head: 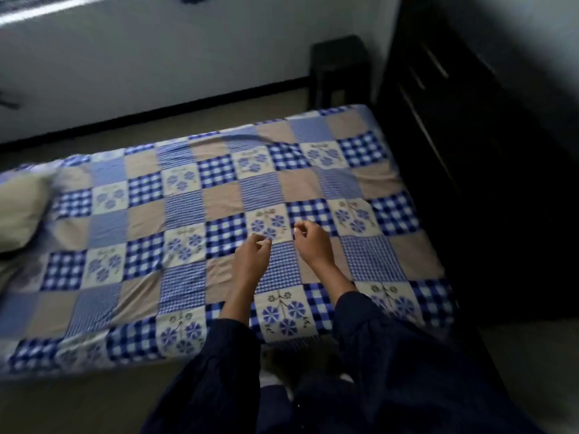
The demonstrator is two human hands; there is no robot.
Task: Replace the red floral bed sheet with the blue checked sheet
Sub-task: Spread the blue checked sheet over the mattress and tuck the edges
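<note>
The blue checked sheet (194, 214), a patchwork of blue gingham, beige and flower squares, lies spread over the whole mattress, with a few wrinkles near the far edge. My left hand (252, 255) and my right hand (311, 242) hover side by side above the sheet's middle, fingers loosely curled, holding nothing. Dark sleeves cover both forearms. No red floral sheet is in view.
A beige pillow (18, 211) lies at the bed's left end. A dark cabinet with long handles (454, 120) stands along the right side. A small dark stool (340, 70) sits by the white wall. Pale floor runs behind and in front of the bed.
</note>
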